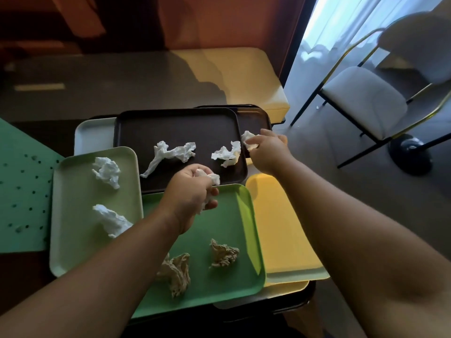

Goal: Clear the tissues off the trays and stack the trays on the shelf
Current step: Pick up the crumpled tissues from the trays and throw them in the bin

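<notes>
Head view: hands clutching tissues above overlapping tray edges.

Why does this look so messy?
Crumpled tissues litter the trays: two on the pale green tray, two on the green tray, two on the brown tray. The trays overlap crookedly instead of lying stacked.

I am looking down at a small dark table at the frame's centre, largely hidden under overlapping trays: a pale green tray at left, a green tray lower centre, a yellow tray at right, a dark brown tray above, and a white tray upper left.
</notes>
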